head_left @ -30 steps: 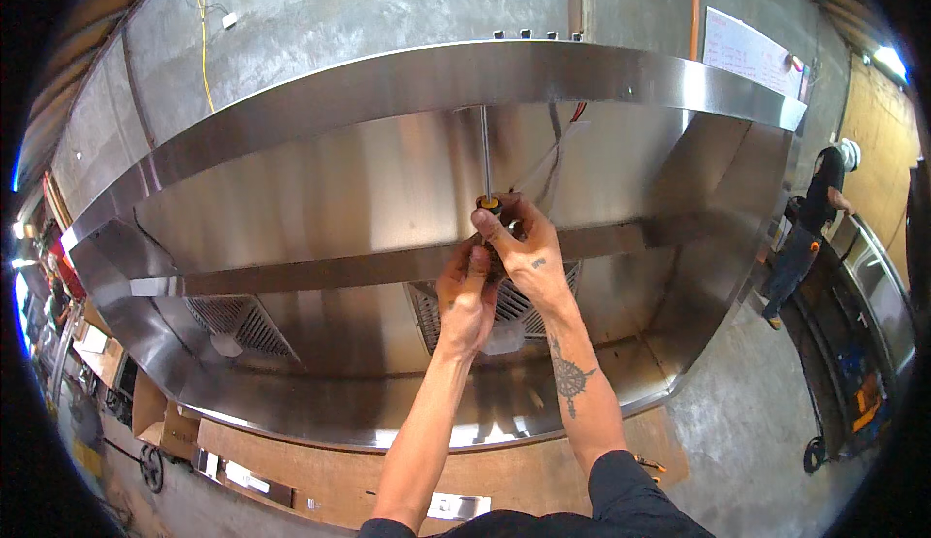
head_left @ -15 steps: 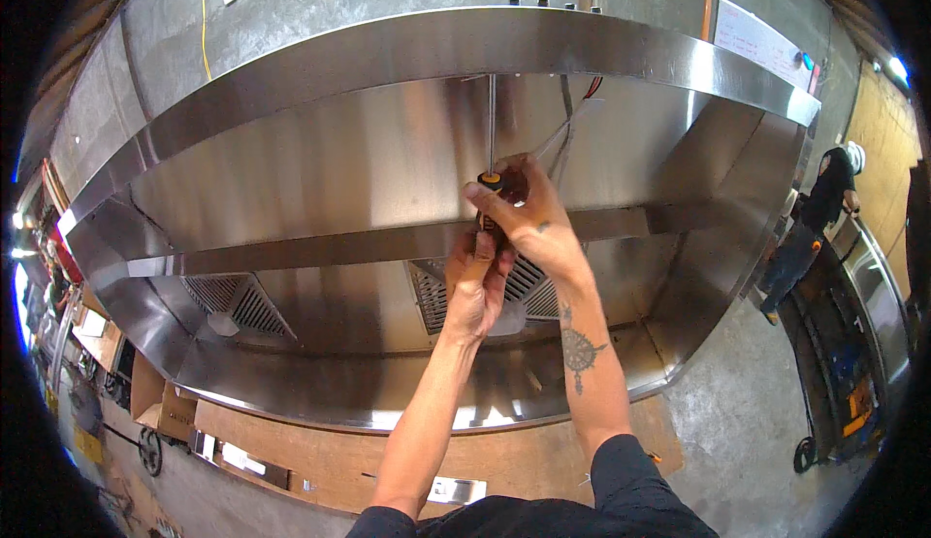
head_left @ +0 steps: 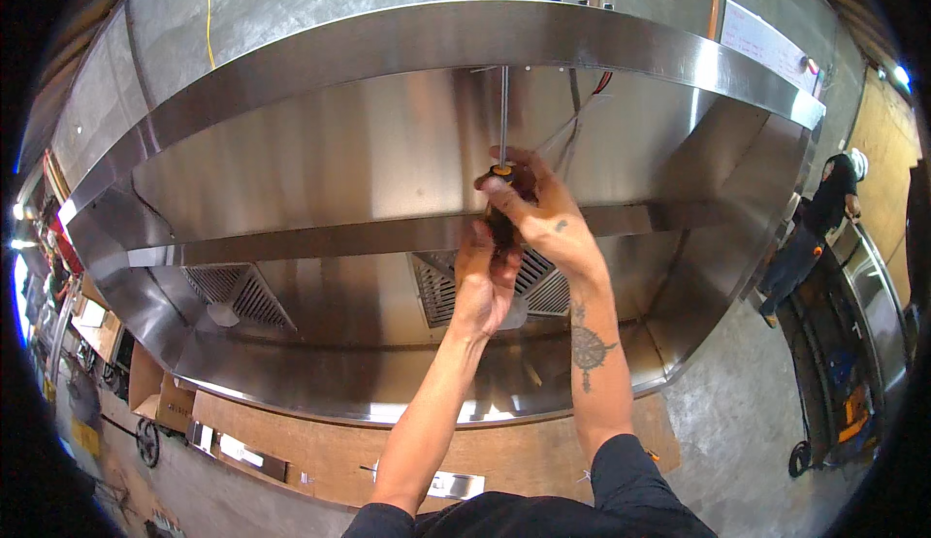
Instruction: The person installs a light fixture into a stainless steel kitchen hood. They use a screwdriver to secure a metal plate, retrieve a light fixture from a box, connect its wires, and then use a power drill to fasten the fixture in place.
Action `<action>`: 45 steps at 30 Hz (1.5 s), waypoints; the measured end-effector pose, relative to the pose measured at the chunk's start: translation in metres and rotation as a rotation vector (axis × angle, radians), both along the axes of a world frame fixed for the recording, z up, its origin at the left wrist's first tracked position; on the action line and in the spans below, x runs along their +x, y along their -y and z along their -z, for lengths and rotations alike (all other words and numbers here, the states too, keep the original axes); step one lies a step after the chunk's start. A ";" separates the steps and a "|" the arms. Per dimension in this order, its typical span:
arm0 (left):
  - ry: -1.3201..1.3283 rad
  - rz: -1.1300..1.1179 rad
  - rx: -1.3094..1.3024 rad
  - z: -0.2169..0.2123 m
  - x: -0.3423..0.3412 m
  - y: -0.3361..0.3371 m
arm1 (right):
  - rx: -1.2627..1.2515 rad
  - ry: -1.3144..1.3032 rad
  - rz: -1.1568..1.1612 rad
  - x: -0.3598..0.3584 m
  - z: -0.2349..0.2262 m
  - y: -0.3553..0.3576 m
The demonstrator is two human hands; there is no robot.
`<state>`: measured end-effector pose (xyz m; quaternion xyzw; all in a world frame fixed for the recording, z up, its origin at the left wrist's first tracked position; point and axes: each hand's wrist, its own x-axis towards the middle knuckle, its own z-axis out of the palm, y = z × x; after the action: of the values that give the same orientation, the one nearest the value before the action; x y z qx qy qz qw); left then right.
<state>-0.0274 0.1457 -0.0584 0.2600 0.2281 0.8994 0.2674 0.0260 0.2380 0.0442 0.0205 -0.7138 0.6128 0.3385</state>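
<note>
Both my hands are wrapped round the dark handle of a screwdriver (head_left: 503, 171), which has a yellow-orange collar. Its long steel shaft points away from me, the tip meeting the inner side of the far rim of a big stainless steel hood (head_left: 388, 169). My right hand (head_left: 535, 210) grips the upper part of the handle, near the collar. Lower down, my left hand (head_left: 485, 281) closes on the handle's butt end, and the fingers hide much of it. Right of the shaft, red and black wires (head_left: 602, 83) and a pale cable hang from the rim.
Slatted filter panels (head_left: 238, 293) sit inside the hood. Beneath its near edge lies a brown board (head_left: 339, 441) with metal pieces and a cardboard box (head_left: 160, 392) at the left. At the right, another person (head_left: 822, 218) stands by a dark cart (head_left: 839, 363). A whiteboard (head_left: 761, 43) hangs behind.
The view has shifted slightly. My right hand's fingers have turned a little around the screwdriver handle, and both hands remain on it. The shaft still reaches the rim.
</note>
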 end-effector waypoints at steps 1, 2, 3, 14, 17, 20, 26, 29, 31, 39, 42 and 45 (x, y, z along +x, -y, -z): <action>0.051 0.109 0.042 -0.007 -0.003 0.006 | -0.074 0.043 -0.158 0.009 -0.006 -0.003; 0.009 0.262 0.129 -0.005 -0.011 0.007 | -0.030 0.025 -0.144 0.008 -0.005 -0.006; -0.034 0.414 0.217 0.003 -0.024 0.004 | 0.014 0.008 -0.130 0.005 -0.004 -0.010; -0.108 0.021 0.032 0.005 -0.003 0.010 | 0.185 0.047 0.041 -0.002 -0.002 0.010; -0.098 0.506 0.227 0.010 -0.010 0.018 | -0.136 -0.028 -0.355 0.011 -0.002 0.007; 0.087 0.182 0.014 -0.011 0.005 0.010 | -0.089 -0.025 -0.181 0.004 0.002 0.003; -0.093 0.000 0.050 0.001 0.007 0.013 | 0.128 -0.025 0.025 -0.003 0.000 0.013; -0.074 0.615 0.282 0.012 -0.024 0.019 | -0.205 -0.047 -0.331 0.005 0.000 0.009; 0.094 0.231 0.055 0.000 -0.011 0.010 | -0.049 -0.028 -0.144 -0.002 0.005 0.002; 0.031 0.215 0.050 -0.003 -0.001 0.012 | 0.027 -0.017 -0.060 0.002 0.000 0.007; 0.124 0.277 0.038 -0.013 -0.001 0.016 | -0.215 -0.081 -0.304 0.009 0.001 0.006; 0.082 0.070 0.003 -0.032 0.016 0.010 | 0.012 -0.024 0.054 0.010 -0.004 0.011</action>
<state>-0.0113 0.1358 -0.0266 0.2314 0.2063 0.8996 0.3075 0.0364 0.2271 0.0484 0.0108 -0.7137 0.5987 0.3635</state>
